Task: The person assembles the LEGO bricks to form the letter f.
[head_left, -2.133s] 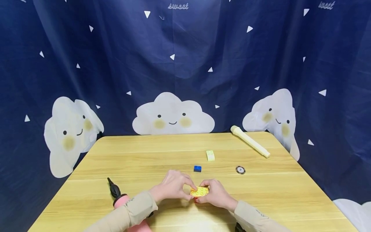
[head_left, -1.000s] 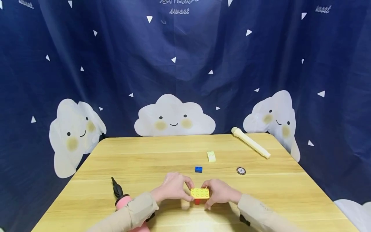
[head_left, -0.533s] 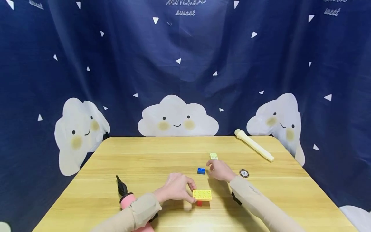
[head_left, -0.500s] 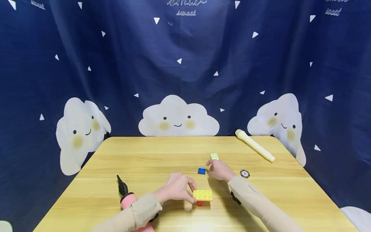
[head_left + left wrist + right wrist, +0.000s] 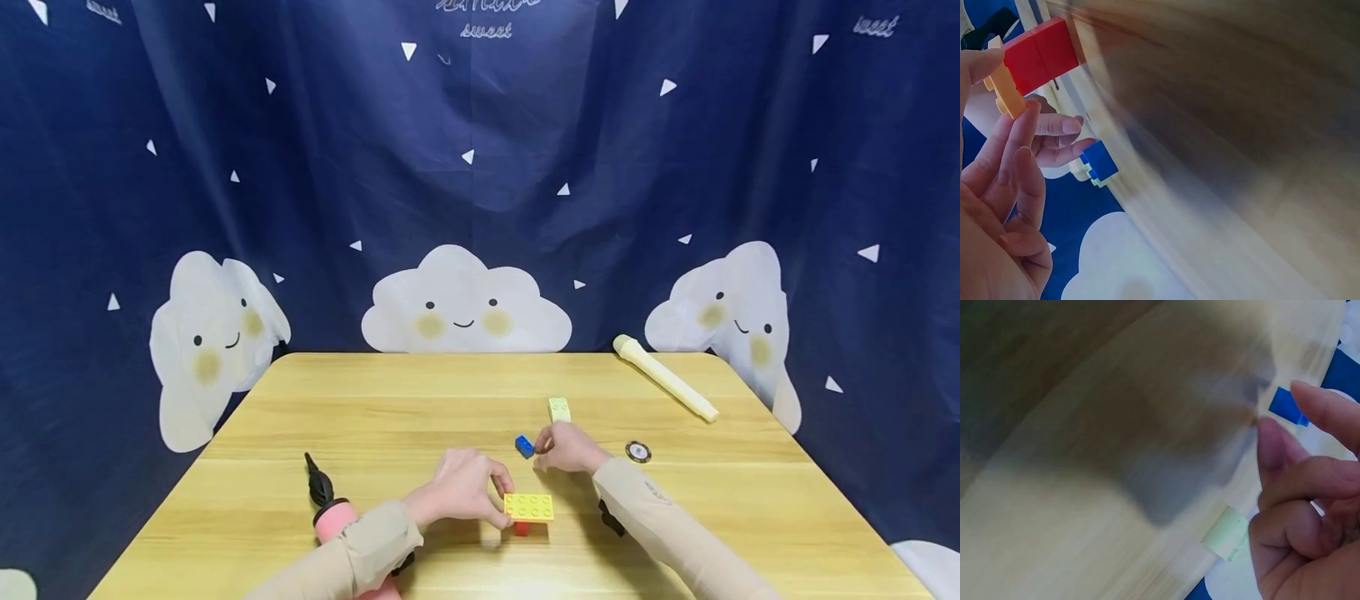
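My left hand (image 5: pixel 461 487) pinches the left end of a yellow studded building brick (image 5: pixel 528 507) between thumb and fingertips. Red brickwork (image 5: pixel 1041 55) with a seam across it is joined under the yellow brick. Further up the table, my right hand (image 5: pixel 568 450) is beside a small blue brick (image 5: pixel 524 447), its fingertips right at the brick's near right end. In the right wrist view, the thumb tip overlaps the blue brick (image 5: pixel 1286 406), with a gap between thumb and index finger. A pale green brick (image 5: pixel 558 409) lies just beyond the right hand.
A pink pump with a black nozzle (image 5: pixel 321 483) lies at the left, partly under the left forearm. To the right is a round dark-rimmed chip (image 5: pixel 638 452). A cream microphone-shaped stick (image 5: pixel 665 378) lies near the table's back right corner, before a dark blue curtain.
My right hand has left the yellow brick and moved forward to the blue brick, which has turned askew. The left hand keeps its hold; the yellow brick now sits level over the red.
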`<state>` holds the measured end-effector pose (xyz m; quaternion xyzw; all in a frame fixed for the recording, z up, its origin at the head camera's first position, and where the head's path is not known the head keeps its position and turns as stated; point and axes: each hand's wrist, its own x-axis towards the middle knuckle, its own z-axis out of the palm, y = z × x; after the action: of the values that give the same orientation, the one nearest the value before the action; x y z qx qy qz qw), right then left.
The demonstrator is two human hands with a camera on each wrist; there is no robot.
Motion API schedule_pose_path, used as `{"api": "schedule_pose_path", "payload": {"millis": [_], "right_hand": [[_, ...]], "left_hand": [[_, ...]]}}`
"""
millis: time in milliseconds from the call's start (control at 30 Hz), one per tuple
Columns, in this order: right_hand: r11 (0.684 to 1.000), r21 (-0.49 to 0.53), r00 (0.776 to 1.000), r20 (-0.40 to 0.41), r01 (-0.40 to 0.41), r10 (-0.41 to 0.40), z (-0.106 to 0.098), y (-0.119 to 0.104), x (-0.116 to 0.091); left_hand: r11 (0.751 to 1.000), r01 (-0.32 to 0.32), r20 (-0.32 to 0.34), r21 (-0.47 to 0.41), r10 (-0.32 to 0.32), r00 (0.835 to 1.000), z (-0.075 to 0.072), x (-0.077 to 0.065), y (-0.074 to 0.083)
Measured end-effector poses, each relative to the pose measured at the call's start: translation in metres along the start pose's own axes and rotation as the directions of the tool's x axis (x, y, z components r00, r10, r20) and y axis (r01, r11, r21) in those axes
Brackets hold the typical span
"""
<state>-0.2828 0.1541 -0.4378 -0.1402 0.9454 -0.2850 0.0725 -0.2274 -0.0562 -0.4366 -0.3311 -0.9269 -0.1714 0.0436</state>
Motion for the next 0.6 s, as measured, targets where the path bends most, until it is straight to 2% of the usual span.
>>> {"api": "schedule_pose_path", "payload": {"millis": [133,267,367,600], "right_hand": [[0.999,0.005,0.999,0.004,0.040,-0.040,-0.002,0.001,0.006],[0.991,-0.019,0.987,0.095,0.129,-0.127,-0.002,0.005,0.014],[0.984,-0.011,0.976,0.134,0.176,-0.173,0.000,0.009,0.018],[0.974,0.009,0.969,0.101,0.225,-0.225,0.006,0.014,0.019]], "left_hand": [[1.000,-0.015,-0.019,0.005,0.015,1.000,0.000,0.000,-0.001],[1.000,-0.020,-0.015,-0.003,0.020,1.000,-0.001,0.000,-0.001],[1.000,-0.018,-0.012,-0.002,0.018,1.000,-0.001,0.001,0.000],[1.000,0.006,0.006,-0.015,-0.006,1.000,0.001,0.000,0.000]]}}
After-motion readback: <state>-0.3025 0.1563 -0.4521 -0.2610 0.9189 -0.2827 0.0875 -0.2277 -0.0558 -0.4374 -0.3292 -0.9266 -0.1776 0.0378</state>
